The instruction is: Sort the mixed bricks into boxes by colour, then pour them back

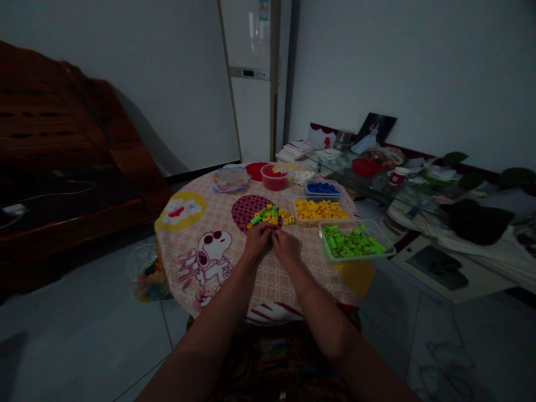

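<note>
My left hand (258, 241) and my right hand (286, 245) meet near the middle of the round table, fingertips close together. Both have their fingers closed in a pinch; whatever is between them is hidden and too small to make out. Just beyond the fingertips lies a loose pile of small green and yellow plastic pieces (270, 214), partly covered by the hands. To the right, green pieces (352, 241) fill a clear plastic box (360, 258). Behind it, yellow pieces (320, 209) fill another box, and blue pieces (322, 188) lie in a third.
A patterned cloth (276, 273) covers the table. At its far side are a lidded clear container (230, 178), a red-tinted tub (275, 182) and a red disc (253, 170). A cluttered glass shelf (377, 187) stands at right, a wooden bench (62, 139) at left.
</note>
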`<state>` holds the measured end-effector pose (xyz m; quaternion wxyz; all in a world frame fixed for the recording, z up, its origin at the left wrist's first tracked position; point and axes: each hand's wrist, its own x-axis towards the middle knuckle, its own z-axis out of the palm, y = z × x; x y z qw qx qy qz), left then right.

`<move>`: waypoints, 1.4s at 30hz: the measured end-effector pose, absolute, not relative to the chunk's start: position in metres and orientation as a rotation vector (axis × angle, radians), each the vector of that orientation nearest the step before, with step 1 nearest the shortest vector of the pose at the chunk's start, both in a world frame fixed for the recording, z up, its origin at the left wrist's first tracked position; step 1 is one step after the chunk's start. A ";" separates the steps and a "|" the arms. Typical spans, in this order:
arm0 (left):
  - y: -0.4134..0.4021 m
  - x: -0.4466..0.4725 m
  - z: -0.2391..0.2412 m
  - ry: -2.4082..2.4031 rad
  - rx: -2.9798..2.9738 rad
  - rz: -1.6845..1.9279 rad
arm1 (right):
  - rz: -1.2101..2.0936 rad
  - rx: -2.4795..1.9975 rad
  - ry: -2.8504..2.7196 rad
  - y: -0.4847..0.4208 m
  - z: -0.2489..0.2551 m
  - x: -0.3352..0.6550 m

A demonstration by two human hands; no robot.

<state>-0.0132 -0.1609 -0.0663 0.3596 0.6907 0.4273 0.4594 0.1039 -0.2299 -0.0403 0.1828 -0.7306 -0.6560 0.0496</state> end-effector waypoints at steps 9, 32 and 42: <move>-0.164 -0.012 -0.061 1.143 1.835 1.154 | 0.200 -1.916 -1.726 -0.240 -0.046 0.114; -0.159 -0.009 -0.074 1.092 1.778 1.178 | -0.153 -1.968 -1.244 -0.267 -0.004 0.211; -0.160 -0.011 -0.072 1.116 1.816 1.148 | 0.146 -2.201 -1.755 -0.231 -0.025 0.154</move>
